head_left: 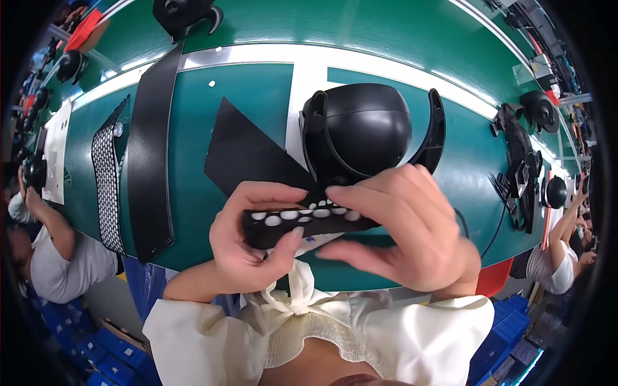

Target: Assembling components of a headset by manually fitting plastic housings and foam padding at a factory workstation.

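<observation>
My left hand (pixel 248 235) is closed round one end of a short black strip with white oval dots (pixel 302 225), its thumb pressed on the near face. My right hand (pixel 412 225) bends over the strip's other end. Its fingertips touch the dotted far edge, while the thumb stretches out below, apart from them. Part of the strip is hidden behind the right fingers. Just beyond my hands sits a glossy black rounded shell, helmet-like (pixel 370 125), with a curved arm on each side. A flat black sheet with a pointed corner (pixel 248 151) lies left of it.
A long black strip (pixel 151 148) and a sheet of white dots (pixel 106 183) lie on the green table (pixel 193 122) at left. Black straps and a cable (pixel 515 167) lie at right. Co-workers sit on both sides. Blue bins (pixel 109 354) stand below.
</observation>
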### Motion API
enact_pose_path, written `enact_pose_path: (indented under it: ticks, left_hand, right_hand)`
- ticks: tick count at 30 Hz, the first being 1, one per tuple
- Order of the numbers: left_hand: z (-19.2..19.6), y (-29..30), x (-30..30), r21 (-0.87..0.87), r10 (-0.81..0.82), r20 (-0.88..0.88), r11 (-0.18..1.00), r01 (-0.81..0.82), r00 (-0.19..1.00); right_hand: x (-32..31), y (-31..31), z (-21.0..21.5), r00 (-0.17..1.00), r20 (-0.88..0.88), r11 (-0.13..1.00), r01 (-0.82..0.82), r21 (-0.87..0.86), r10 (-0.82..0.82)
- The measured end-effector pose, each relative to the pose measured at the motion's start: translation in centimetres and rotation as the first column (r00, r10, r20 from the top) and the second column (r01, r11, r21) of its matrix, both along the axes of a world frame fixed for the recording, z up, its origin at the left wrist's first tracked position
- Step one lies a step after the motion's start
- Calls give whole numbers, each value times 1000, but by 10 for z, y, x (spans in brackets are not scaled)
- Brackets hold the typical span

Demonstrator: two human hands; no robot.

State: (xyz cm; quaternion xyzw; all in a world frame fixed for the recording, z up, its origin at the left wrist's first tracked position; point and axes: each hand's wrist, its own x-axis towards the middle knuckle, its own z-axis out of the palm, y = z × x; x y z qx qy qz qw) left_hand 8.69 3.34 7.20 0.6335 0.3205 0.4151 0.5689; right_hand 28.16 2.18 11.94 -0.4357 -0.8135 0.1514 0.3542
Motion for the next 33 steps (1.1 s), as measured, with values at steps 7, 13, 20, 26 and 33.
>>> enact_pose_path:
  ticks: [7,13,20,26,33]
  left_hand:
    - [3,-1,-1,232,46,-280,973,21,959]
    - [-5,-8,5,286,36,-246,958,37,969]
    - [-9,-8,7,415,142,-339,910,13,930]
    - [-10,-11,9,375,91,-337,926,45,937]
    - [-13,-11,11,359,140,-348,933,-6,927]
  right_hand:
    - [4,3,-11,990,-131,984,-81,-157,60]
    - [4,2,0,987,127,989,-88,-119,103]
    - [-14,-4,-6,994,64,987,-101,124,94]
    - [-9,-2,-23,985,-60,987,-161,17,161]
    - [-9,0,-25,967,-174,974,-204,-100,185]
